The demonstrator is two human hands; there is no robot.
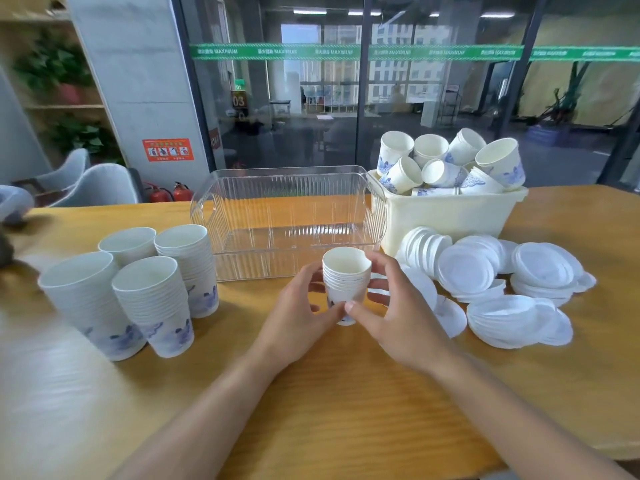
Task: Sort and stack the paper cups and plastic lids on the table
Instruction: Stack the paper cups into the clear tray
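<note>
Wooden table [346, 393] – 4 cup stacks [152, 303] done, both hands [298, 317] gripping a 5th stack [344, 282], loose cups [446, 164] and lids [502, 289] unsorted.

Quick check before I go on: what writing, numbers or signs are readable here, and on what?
"MAXIMUM", repeated: green strip on the glass wall; characters beside it too blurred.
"03": dark sign behind the glass.
"01": small green sign above it.
Red notice on the pillar: pictograms, text unreadable.
Cups, lids: no writing.
</note>
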